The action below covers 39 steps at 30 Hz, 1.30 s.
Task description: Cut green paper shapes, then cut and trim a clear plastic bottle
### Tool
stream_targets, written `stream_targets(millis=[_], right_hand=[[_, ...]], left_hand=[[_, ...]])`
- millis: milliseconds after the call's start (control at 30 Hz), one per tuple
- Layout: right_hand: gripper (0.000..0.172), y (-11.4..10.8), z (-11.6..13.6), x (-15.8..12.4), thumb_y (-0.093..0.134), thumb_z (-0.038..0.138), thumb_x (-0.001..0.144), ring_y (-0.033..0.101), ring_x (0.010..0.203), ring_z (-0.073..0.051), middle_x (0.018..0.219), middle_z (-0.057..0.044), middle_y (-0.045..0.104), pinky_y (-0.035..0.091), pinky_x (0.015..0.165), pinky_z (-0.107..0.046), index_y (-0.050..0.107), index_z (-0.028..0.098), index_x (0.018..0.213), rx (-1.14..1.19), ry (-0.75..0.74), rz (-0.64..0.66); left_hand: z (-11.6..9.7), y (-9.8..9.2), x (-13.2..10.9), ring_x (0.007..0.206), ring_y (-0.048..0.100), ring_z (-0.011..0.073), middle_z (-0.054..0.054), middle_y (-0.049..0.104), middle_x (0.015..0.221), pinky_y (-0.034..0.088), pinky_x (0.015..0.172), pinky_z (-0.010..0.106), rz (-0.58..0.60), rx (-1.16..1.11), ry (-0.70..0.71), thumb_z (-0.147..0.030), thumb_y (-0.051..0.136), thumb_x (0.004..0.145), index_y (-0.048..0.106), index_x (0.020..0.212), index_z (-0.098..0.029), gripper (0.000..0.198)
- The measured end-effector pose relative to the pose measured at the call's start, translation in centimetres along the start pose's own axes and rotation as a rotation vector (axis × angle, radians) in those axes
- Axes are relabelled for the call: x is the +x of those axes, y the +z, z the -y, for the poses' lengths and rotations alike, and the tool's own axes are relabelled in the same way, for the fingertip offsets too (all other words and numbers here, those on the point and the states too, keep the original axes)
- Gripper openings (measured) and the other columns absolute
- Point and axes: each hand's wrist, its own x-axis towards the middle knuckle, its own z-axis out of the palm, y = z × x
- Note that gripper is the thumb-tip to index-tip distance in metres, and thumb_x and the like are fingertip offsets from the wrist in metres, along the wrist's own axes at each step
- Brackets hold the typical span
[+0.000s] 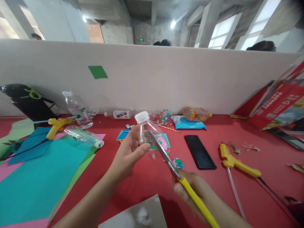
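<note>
My left hand is closed around the side of a clear plastic bottle top with a white cap. It is held up over the red table, cap pointing up. In my right hand is a pair of scissors with yellow handles and metal blades. The blades slant up to the left and overlap the bottle's clear wall; I cannot tell whether they cut into it. Behind the bottle lie coloured paper pieces, partly hidden by it.
Coloured paper sheets cover the left side, near a yellow glue gun and plastic bottles. A black phone and another yellow glue gun lie right. A white partition rises behind; a grey-white board lies in front.
</note>
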Motion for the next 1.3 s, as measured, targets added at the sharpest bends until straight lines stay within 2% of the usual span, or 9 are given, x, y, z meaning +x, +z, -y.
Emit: stream_targets(millis=[200, 300, 500, 733, 867, 1100, 1300], right_hand=[[0.059, 0.2, 0.6, 0.0, 0.034, 0.078, 0.087, 0.024, 0.057, -0.011, 0.062, 0.006, 0.027, 0.02, 0.051, -0.028, 0.033, 0.023, 0.067, -0.058, 0.033, -0.052], [0.059, 0.3, 0.5, 0.2, 0.038, 0.079, 0.086, 0.024, 0.055, -0.011, 0.06, 0.007, 0.026, 0.017, 0.049, -0.028, 0.033, 0.023, 0.066, -0.059, 0.077, -0.066], [0.065, -0.3, 1.5, 0.0, 0.029, 0.087, 0.082, 0.022, 0.054, -0.011, 0.062, 0.007, 0.023, 0.018, 0.049, -0.028, 0.028, 0.024, 0.068, 0.021, 0.057, -0.014], [0.064, -0.3, 1.0, -0.1, 0.029, 0.085, 0.084, 0.026, 0.056, -0.012, 0.062, 0.005, 0.029, 0.021, 0.052, -0.029, 0.034, 0.023, 0.068, -0.052, 0.039, -0.044], [0.062, -0.2, 1.0, -0.1, 0.034, 0.081, 0.085, 0.024, 0.056, -0.011, 0.062, 0.006, 0.027, 0.02, 0.051, -0.028, 0.031, 0.023, 0.066, -0.066, 0.065, -0.049], [0.062, -0.2, 1.1, 0.2, 0.039, 0.082, 0.084, 0.017, 0.054, -0.01, 0.061, 0.008, 0.02, 0.019, 0.046, -0.025, 0.025, 0.024, 0.066, 0.07, 0.069, 0.019], [0.065, -0.1, 1.0, 0.2, 0.035, 0.086, 0.082, 0.018, 0.053, -0.009, 0.06, 0.008, 0.021, 0.017, 0.045, -0.025, 0.025, 0.024, 0.065, 0.065, 0.072, 0.006]], left_hand=[[0.9, 0.0, 0.0, 0.119, 0.061, 0.0334, 0.013, 0.064, 0.13, 0.054, 0.091, 0.045, -0.007, -0.014, 0.052, -0.04, 0.072, 0.08, 0.058, 0.128, -0.025, 0.052], [1.0, -0.2, 0.0, 0.121, 0.059, 0.034, 0.013, 0.063, 0.133, 0.054, 0.093, 0.046, -0.028, -0.006, 0.042, -0.041, 0.072, 0.08, 0.057, 0.129, -0.025, 0.054], [0.1, 0.1, -0.2, 0.125, 0.057, 0.0318, 0.01, 0.061, 0.136, 0.048, 0.103, 0.046, 0.035, 0.058, 0.044, -0.036, 0.072, 0.082, 0.059, 0.125, -0.026, 0.047], [-0.2, 0.5, -0.3, 0.122, 0.06, 0.0299, 0.008, 0.064, 0.133, 0.048, 0.103, 0.046, 0.048, 0.04, 0.044, -0.035, 0.073, 0.081, 0.059, 0.123, -0.029, 0.045], [-0.1, 0.5, -0.2, 0.12, 0.061, 0.029, 0.007, 0.066, 0.129, 0.049, 0.101, 0.045, 0.048, 0.037, 0.062, -0.035, 0.073, 0.081, 0.06, 0.122, -0.03, 0.044], [0.2, 0.0, -0.4, 0.128, 0.055, 0.0335, 0.013, 0.058, 0.14, 0.045, 0.106, 0.048, 0.004, 0.084, 0.005, -0.037, 0.074, 0.078, 0.056, 0.128, -0.026, 0.054], [0.3, 0.2, -0.4, 0.125, 0.057, 0.0323, 0.011, 0.062, 0.135, 0.047, 0.103, 0.048, -0.018, 0.074, 0.01, -0.036, 0.075, 0.077, 0.056, 0.126, -0.027, 0.053]])
